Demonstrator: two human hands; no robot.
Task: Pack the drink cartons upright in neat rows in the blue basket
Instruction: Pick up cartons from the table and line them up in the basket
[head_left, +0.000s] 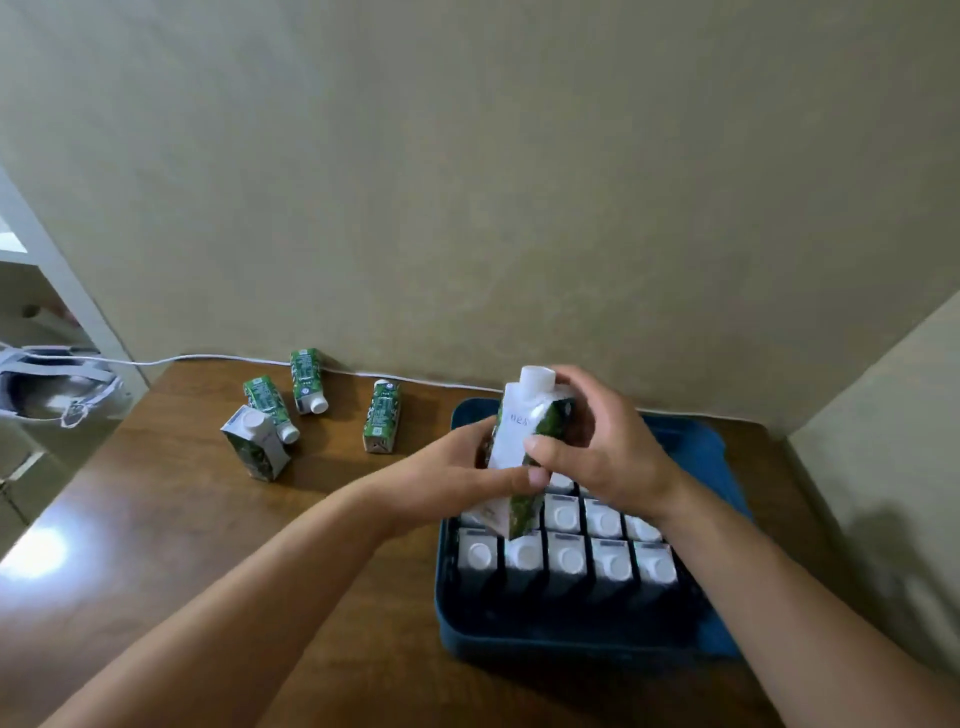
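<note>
Both hands on one carton (524, 441): left hand (467, 478) grips lower body, right hand (597, 436) wraps upper part near cap. Carton tilted, bottom corner just above packed rows in blue basket (452, 623) at desk's right side. Risk: angled entry catches neighbouring caps, knocks row askew. Four loose cartons (382, 423) wait near desk's back edge.
</note>
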